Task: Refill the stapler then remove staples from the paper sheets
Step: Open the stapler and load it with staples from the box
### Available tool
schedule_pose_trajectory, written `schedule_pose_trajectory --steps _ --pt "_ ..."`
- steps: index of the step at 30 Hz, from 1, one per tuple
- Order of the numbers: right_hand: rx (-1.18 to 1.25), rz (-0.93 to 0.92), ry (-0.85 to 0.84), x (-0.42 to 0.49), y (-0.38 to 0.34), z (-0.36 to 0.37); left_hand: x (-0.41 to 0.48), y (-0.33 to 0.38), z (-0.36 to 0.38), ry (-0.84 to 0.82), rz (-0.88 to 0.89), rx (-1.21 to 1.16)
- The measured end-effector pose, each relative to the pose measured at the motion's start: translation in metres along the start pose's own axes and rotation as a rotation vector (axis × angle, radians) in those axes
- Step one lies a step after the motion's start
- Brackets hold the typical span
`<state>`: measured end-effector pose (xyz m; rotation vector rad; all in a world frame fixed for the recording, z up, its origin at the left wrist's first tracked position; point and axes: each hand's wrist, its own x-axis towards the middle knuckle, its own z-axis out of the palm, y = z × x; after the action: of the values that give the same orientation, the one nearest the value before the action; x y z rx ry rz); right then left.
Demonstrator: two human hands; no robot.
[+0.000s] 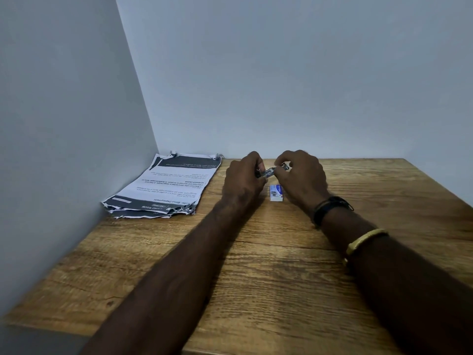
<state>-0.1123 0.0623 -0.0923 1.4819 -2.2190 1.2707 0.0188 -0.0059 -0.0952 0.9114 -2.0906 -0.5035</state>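
wooden table (256, 278) set in a wall corner. printed paper sheets (166, 188) stacked far left, corners curled. left hand (243, 183) and right hand (302, 178) at mid-table, fingers curled. white-blue staple box (277, 192) lies just below them. slim silver stapler (268, 172) pinched at each end, held above the box

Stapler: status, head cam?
Left hand grips stapler at one end, right hand pinches the other. Staple box on table by right hand. Paper sheets stacked left, untouched.
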Motion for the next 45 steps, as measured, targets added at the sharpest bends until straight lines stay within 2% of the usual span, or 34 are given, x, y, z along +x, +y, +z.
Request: schedule_pose_trajectory --steps 5,11,16,26,41,45 --pt "-0.097 0.085 -0.016 0.0 -0.01 -0.003 -0.002 0.005 0.002 -0.036 0.048 0.044" --pt "-0.23 0.28 -0.143 0.015 -0.017 -0.005 -0.008 0.01 0.008 -0.043 0.077 0.135" --pt "-0.236 0.34 -0.244 0.025 -0.013 -0.006 -0.009 0.009 0.007 -0.103 0.129 0.155" --pt "-0.117 0.326 -0.285 0.024 -0.01 -0.008 -0.008 0.01 0.005 -0.109 0.104 0.136" --pt "0.096 0.133 -0.123 0.009 -0.006 0.001 -0.001 -0.002 -0.005 -0.083 0.014 0.083" --pt "0.108 0.085 -0.133 0.006 -0.008 -0.001 0.0 -0.009 -0.008 -0.077 -0.038 0.06"
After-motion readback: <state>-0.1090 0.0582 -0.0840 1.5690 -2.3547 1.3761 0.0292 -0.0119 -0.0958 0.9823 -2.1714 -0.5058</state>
